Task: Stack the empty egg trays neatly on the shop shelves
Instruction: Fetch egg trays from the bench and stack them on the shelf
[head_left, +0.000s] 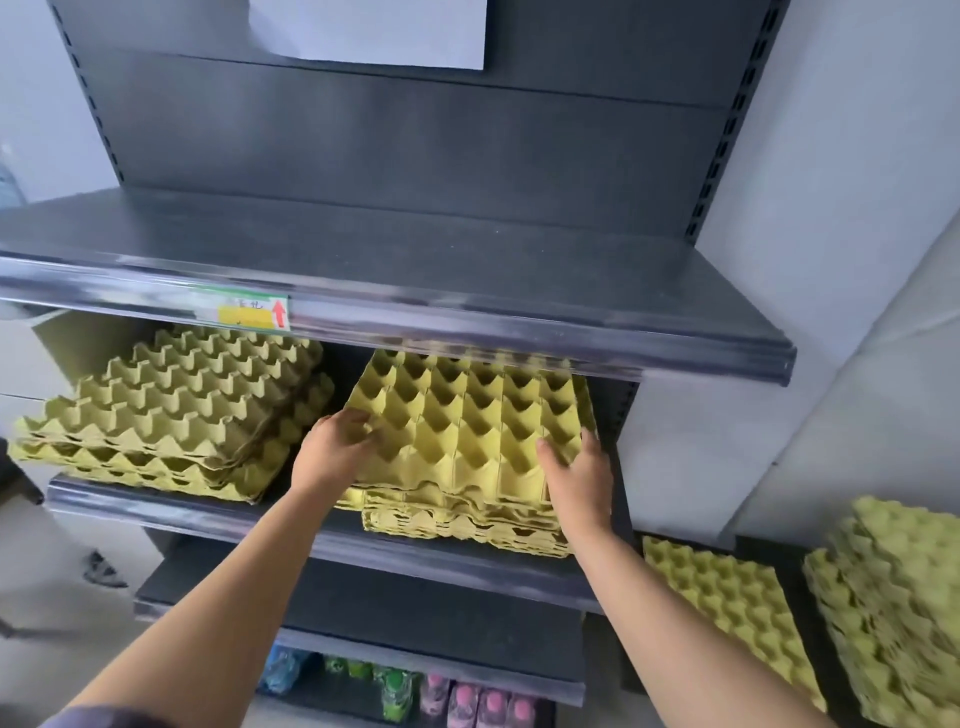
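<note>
Head view: top tray (467, 421) is gripped by left hand (332, 452) at nine o'clock, right hand (579, 480) at three; misnesting on the stack (467, 527) is risked if lowered tilted.

I can't read the price label (253, 312), too blurred; the upper shelf (467, 312) hides the back of the top tray (467, 415); the loose trays (893, 608) smear off the right edge; the bottles (467, 701) are cut off below.
</note>
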